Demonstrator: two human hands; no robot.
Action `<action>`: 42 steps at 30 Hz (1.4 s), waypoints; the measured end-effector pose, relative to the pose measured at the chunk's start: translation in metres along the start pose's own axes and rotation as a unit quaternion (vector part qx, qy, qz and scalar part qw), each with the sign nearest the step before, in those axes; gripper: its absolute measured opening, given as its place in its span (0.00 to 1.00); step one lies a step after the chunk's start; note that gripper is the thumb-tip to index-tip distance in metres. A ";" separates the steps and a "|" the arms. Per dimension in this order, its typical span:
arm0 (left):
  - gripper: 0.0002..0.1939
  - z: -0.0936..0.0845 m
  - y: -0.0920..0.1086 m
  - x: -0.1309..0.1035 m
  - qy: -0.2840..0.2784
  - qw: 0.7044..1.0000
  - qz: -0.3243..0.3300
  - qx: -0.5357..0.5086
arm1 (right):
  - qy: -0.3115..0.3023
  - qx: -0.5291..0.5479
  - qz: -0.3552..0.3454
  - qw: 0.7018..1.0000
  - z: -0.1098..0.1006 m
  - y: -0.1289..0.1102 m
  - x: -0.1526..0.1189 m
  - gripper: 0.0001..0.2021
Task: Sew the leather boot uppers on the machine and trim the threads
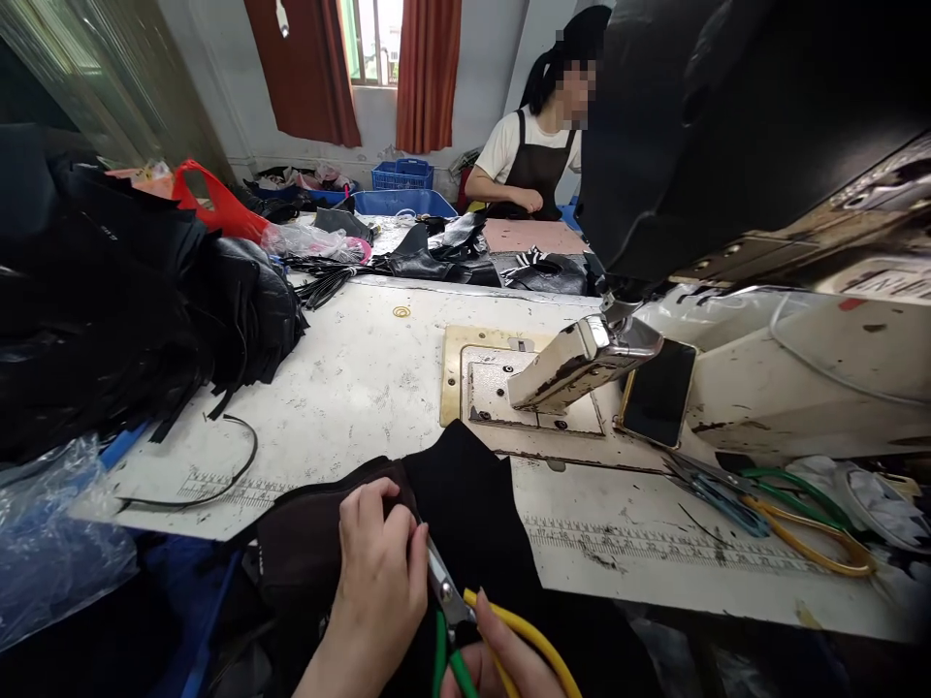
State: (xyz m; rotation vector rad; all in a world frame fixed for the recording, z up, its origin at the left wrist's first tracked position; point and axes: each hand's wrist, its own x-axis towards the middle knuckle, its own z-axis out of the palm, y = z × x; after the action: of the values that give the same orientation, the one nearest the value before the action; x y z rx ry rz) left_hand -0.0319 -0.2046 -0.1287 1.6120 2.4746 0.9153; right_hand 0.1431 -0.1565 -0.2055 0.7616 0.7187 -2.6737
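Observation:
A black fabric piece [472, 504] hangs over the front edge of the white table, with a dark brown section on its left. My left hand [385, 553] presses on that section with its fingers curled and pinched on the fabric. In my right hand [501, 659] is a pair of scissors [447, 586] with one yellow and one green handle. The blades point up and away, lying against the fabric beside my left thumb. The blade tips are hidden near my left fingers.
A sewing machine post [560, 364] rises from the table [349, 378], its dark head overhanging at right. A phone [658, 393] leans behind it. More scissors [807, 533] lie at right. Black pieces [109, 291] are piled left. Across the table sits a co-worker [538, 145].

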 end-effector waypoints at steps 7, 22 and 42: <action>0.09 0.009 0.003 -0.018 -0.021 0.997 -0.037 -0.070 | -0.032 0.031 -0.081 0.996 -0.014 0.025 0.006 0.49; 0.18 -0.009 -0.003 -0.015 -0.146 0.948 -0.173 -0.224 | -0.102 0.099 -0.097 0.985 0.018 -0.004 0.027 0.45; 0.07 -0.045 -0.042 -0.001 -0.246 0.872 -0.162 -0.390 | -0.110 0.134 -0.247 0.953 0.034 -0.040 -0.015 0.36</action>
State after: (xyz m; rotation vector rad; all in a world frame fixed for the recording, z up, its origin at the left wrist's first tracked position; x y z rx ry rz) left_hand -0.0819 -0.2373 -0.1130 0.9506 1.6192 1.0739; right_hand 0.1261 -0.1390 -0.1573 0.3574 0.5514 -3.2913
